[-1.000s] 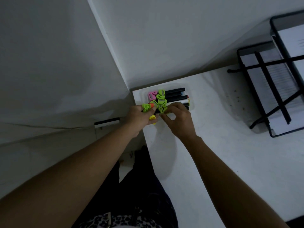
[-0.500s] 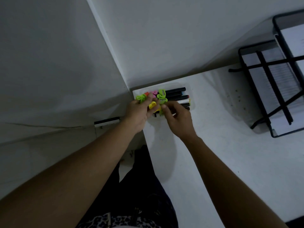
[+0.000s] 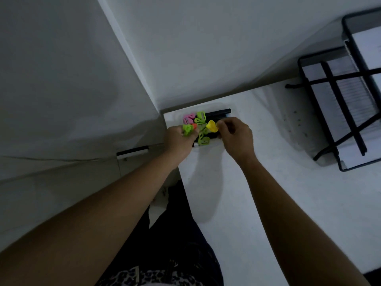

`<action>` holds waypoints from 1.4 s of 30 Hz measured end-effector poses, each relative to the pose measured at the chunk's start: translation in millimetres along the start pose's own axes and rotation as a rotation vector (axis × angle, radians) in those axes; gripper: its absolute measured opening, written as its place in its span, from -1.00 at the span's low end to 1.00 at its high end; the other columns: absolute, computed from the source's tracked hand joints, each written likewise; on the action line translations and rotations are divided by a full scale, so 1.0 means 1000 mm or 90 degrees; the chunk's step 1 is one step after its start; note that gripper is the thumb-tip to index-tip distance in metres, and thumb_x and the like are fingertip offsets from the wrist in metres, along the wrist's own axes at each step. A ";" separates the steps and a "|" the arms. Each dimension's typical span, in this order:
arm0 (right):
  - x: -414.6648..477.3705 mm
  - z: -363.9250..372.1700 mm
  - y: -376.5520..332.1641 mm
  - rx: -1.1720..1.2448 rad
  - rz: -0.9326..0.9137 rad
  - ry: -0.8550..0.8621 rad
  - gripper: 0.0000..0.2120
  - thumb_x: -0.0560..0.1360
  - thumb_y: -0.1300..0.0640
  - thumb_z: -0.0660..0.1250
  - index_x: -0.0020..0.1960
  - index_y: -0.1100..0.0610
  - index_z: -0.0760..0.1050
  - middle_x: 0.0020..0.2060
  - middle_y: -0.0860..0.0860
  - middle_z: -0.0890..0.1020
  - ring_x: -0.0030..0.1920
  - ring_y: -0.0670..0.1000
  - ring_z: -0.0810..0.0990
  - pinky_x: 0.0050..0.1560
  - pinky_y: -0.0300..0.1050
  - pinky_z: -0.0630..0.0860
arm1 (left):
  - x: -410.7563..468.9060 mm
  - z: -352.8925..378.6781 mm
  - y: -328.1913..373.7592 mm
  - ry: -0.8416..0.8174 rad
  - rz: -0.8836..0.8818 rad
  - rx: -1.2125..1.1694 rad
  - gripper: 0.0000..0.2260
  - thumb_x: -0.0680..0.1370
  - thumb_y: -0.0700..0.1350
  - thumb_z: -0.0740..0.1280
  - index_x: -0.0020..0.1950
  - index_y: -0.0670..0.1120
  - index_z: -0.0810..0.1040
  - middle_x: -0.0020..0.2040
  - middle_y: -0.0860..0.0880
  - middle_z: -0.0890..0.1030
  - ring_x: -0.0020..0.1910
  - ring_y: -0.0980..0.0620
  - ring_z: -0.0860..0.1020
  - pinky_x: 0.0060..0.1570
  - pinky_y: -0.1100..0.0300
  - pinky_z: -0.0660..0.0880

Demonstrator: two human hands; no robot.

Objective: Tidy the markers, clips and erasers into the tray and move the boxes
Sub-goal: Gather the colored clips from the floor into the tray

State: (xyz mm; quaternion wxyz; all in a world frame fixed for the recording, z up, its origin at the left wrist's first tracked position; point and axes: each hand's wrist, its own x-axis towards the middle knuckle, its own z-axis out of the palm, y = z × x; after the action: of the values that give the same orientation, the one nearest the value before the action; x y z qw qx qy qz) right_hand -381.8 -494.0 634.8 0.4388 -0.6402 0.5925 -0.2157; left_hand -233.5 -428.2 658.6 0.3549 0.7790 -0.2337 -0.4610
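Head view: both hands meet over the tray at the table's far left corner.
Both forearms reach forward. The left hand curls its fingers round a green clip; the right hand pinches a yellow clip at its fingertips, above the black markers and a pink clip lying in the tray.

Dim white walls corner a white desk.

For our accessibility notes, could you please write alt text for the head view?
Two hands work over a clear tray at a table's corner: the right hand pinches a yellow clip, the left hand holds a green clip. The tray holds black markers and more clips; a wire rack stands at right.
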 end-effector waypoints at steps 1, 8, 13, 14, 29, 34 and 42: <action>0.002 -0.001 0.001 -0.033 -0.011 0.017 -0.78 0.56 0.01 0.28 0.06 0.13 0.58 -0.14 -0.01 0.68 -0.20 -0.11 0.62 -0.17 -0.27 0.54 | 0.000 -0.002 -0.003 -0.020 0.013 0.048 -0.77 0.53 -0.03 0.37 -0.13 -0.20 0.61 -0.23 -0.13 0.59 -0.31 0.05 0.49 -0.27 0.23 0.39; 0.012 0.016 0.000 -0.142 0.007 0.065 -0.76 0.58 -0.08 0.23 0.07 0.07 0.50 -0.04 0.03 0.68 -0.11 0.05 0.65 -0.12 0.05 0.62 | 0.001 -0.009 -0.012 -0.054 0.100 0.169 -0.76 0.53 -0.07 0.37 -0.06 -0.26 0.65 -0.23 -0.16 0.63 -0.28 0.01 0.52 -0.27 0.24 0.38; 0.020 0.025 -0.003 -0.165 0.030 0.066 -0.72 0.58 -0.10 0.20 0.02 0.07 0.54 -0.09 0.05 0.64 -0.13 0.07 0.61 -0.14 -0.01 0.58 | 0.004 -0.009 -0.006 -0.062 0.161 0.176 -0.77 0.56 -0.08 0.34 0.11 -0.18 0.63 -0.20 -0.02 0.60 -0.21 0.07 0.53 -0.28 0.30 0.40; 0.021 0.024 -0.003 -0.174 0.022 0.063 -0.72 0.59 -0.08 0.19 0.03 0.09 0.56 -0.06 0.06 0.61 -0.13 0.06 0.58 -0.13 -0.05 0.55 | 0.005 -0.009 -0.007 -0.063 0.157 0.167 -0.77 0.56 -0.07 0.34 0.12 -0.17 0.63 -0.19 -0.03 0.61 -0.26 0.11 0.53 -0.29 0.35 0.40; 0.011 -0.010 0.002 0.007 0.012 -0.091 -0.81 0.50 -0.01 0.37 0.01 0.10 0.61 -0.15 -0.02 0.69 -0.19 -0.10 0.62 -0.20 -0.25 0.52 | 0.012 0.008 0.010 -0.139 0.184 0.188 -0.77 0.51 -0.08 0.39 0.16 -0.06 0.62 -0.04 -0.11 0.68 -0.11 -0.04 0.61 -0.05 0.08 0.57; 0.018 -0.006 0.007 -0.141 -0.073 -0.080 -0.75 0.51 0.03 0.38 0.09 0.17 0.60 -0.07 0.05 0.68 -0.11 0.00 0.65 -0.09 -0.21 0.54 | 0.009 -0.002 -0.007 -0.152 0.284 0.338 -0.61 0.51 -0.10 0.38 0.33 -0.13 0.50 0.14 -0.13 0.58 0.07 -0.06 0.56 0.00 0.31 0.38; 0.015 0.005 0.018 -0.186 -0.088 -0.065 -0.77 0.51 0.04 0.34 0.14 0.07 0.57 0.03 0.05 0.64 -0.06 0.03 0.65 -0.03 0.00 0.62 | 0.007 -0.006 -0.020 -0.154 0.431 0.417 -0.63 0.50 -0.30 0.35 0.32 -0.24 0.47 0.31 -0.24 0.43 0.27 -0.19 0.46 0.30 0.09 0.39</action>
State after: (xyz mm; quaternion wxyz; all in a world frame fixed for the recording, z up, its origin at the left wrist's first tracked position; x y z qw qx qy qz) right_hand -385.2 -504.9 614.2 0.3548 -0.7464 0.5492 -0.1244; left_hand -224.4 -418.2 640.7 0.1916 0.6709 -0.6463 -0.3090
